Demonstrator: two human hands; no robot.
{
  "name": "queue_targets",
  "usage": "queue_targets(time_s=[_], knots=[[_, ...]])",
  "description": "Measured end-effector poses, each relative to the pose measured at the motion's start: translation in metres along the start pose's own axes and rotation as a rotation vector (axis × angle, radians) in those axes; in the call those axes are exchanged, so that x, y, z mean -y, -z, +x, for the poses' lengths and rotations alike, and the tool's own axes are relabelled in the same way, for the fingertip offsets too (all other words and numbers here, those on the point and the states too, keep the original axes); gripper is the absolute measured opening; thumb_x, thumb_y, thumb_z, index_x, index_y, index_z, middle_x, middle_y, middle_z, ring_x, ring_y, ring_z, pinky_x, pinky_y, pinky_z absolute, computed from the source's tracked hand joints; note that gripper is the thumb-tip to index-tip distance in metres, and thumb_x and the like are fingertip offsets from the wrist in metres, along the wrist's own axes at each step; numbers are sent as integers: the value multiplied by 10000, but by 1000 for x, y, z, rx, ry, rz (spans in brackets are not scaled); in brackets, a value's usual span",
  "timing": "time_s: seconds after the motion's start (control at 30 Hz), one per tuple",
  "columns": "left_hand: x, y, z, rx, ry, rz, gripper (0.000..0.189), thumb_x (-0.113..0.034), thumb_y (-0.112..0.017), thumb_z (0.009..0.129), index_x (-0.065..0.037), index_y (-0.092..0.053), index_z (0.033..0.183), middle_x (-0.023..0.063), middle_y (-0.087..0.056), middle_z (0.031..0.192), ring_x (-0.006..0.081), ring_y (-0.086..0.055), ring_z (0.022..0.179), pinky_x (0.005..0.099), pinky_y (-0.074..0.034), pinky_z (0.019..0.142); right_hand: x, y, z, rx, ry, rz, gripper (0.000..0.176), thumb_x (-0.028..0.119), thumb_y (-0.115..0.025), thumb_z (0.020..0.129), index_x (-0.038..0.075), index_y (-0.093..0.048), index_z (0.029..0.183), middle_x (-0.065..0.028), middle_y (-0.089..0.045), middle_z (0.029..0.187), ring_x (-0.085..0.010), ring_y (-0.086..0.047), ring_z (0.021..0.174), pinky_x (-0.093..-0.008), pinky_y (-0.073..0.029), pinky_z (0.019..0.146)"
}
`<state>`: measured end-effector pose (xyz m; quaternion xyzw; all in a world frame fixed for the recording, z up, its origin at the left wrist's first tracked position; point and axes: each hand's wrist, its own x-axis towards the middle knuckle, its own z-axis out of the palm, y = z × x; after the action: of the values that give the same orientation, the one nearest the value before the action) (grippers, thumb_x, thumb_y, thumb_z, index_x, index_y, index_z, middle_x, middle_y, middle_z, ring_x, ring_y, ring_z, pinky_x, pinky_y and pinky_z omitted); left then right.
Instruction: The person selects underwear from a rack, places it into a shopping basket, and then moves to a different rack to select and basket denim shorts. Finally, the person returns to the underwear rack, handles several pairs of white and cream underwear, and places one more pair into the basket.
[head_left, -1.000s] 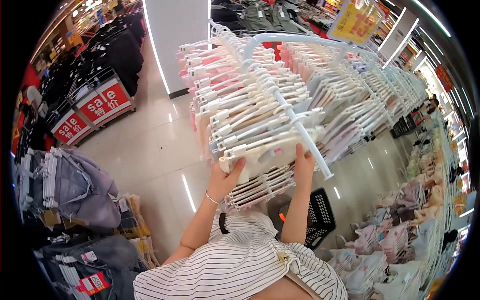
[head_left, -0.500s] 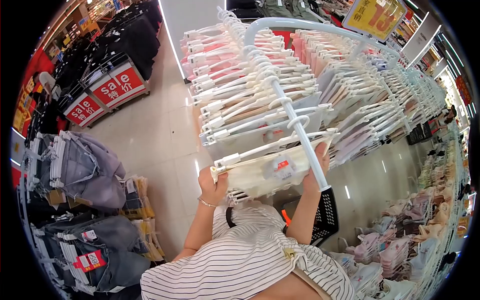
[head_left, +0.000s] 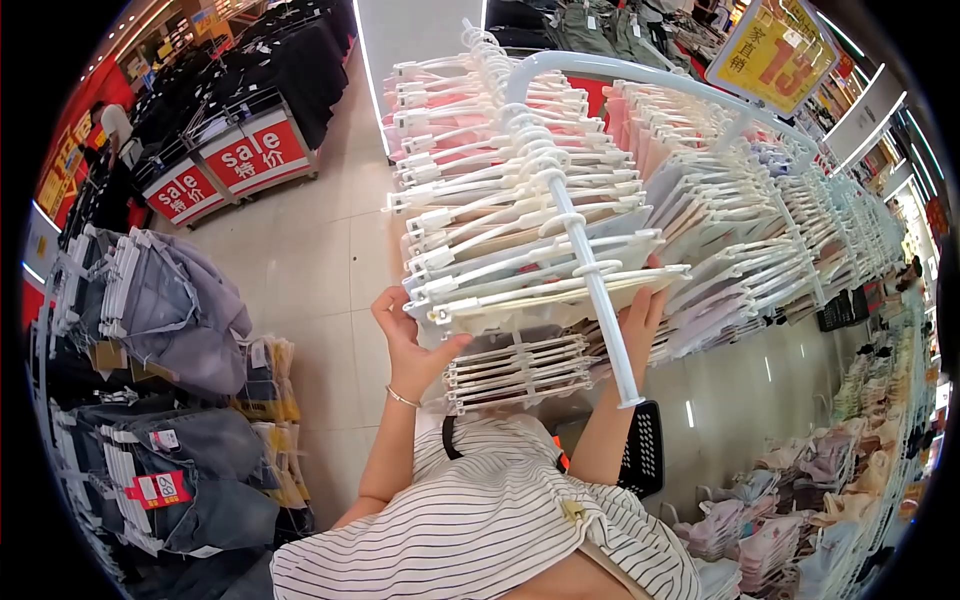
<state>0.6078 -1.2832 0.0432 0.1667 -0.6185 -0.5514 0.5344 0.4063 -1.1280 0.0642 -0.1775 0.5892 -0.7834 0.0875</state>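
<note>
A cream garment (head_left: 540, 300) on a white clip hanger (head_left: 500, 297) hangs at the near end of a packed row on a pale metal rail (head_left: 598, 300). My left hand (head_left: 412, 348) is open beside the hanger's left end, thumb stretched out and fingers spread. At the right end, my right hand (head_left: 638, 318) has its fingers stretched up against the garment's edge; part of them is hidden behind the hanger. Below the garment, a stack of white hangers (head_left: 520, 372) shows in front of my striped top.
Hangers with pale and pink clothes (head_left: 740, 210) fill the rack on the right. Denim clothes (head_left: 180, 470) hang at left. A black basket (head_left: 645, 450) is by my right forearm. Sale signs (head_left: 255, 157) and a yellow price sign (head_left: 775, 55) stand further off.
The cream garment and its hanger have moved back against the row and now show mostly edge-on. My left hand has let go of the hanger's end and spread its fingers.
</note>
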Motion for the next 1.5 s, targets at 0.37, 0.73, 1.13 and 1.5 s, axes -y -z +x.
queue_targets(time_s=[0.37, 0.73, 1.13, 1.5], knots=[[0, 11, -13, 128, 200, 232, 256, -119, -620, 825, 10, -559, 1038, 59, -607, 978, 122, -560, 864, 257, -452, 746, -9, 6, -12, -64, -333, 340, 543, 266, -605, 844, -3, -369, 1254, -96, -512, 1138, -181, -519, 1018, -312, -438, 864], [12, 25, -22, 217, 192, 17, 263, -83, -593, 832, -24, -551, 1084, 25, -598, 998, 110, -538, 880, 252, -442, 772, -8, -3, 4, 93, 49, -71, 735, 459, -610, 798, -20, -337, 1284, -136, -452, 1235, -201, -441, 1122, -293, -341, 941], [-21, 15, -1, 226, 324, 89, 351, -55, -700, 728, -11, -558, 1045, 32, -619, 946, 95, -560, 860, 251, -461, 750, -35, 32, 7, 121, -150, 93, 621, 307, -723, 743, 0, -450, 1208, -69, -534, 1128, -161, -506, 1014, -283, -387, 885], [-15, 1, 11, -38, -43, 410, 449, -57, -674, 716, -21, -499, 1129, 107, -365, 1231, 205, -440, 1100, 299, -378, 909, 1, -8, 32, 272, 207, -37, 756, 407, -688, 755, -12, -356, 1288, -97, -449, 1228, -174, -416, 1135, -293, -307, 967]])
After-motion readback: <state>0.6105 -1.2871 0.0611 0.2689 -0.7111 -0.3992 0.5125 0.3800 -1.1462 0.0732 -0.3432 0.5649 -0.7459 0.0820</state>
